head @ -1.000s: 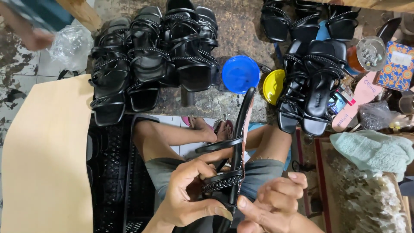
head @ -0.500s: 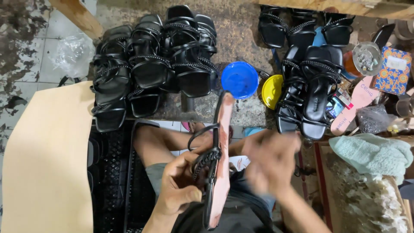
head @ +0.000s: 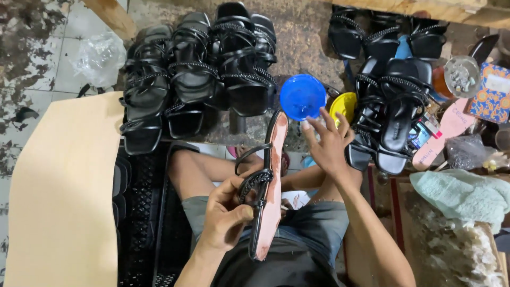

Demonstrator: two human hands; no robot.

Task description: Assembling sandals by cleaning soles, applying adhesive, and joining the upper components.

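Note:
My left hand (head: 226, 215) grips a black strappy sandal (head: 267, 183) by its braided straps, turned so its pinkish underside faces right, over my lap. My right hand (head: 328, 141) is open with fingers spread, off the sandal, just below a blue bowl (head: 302, 96) and beside a yellow lid (head: 343, 108). A batch of finished black sandals (head: 199, 79) stands in rows on the stone surface ahead of me.
More black sandals (head: 390, 106) lie at the right with a pink insole (head: 445, 130), a small patterned box (head: 489, 93) and a round tin of small parts (head: 461, 75). A tan sheet (head: 61, 202) lies left, black crates (head: 141, 212) beside it, light green cloth (head: 462, 194) at right.
My right hand let go of the sandal and moved up toward the blue bowl. The left hand turned the sandal so its pinkish underside shows.

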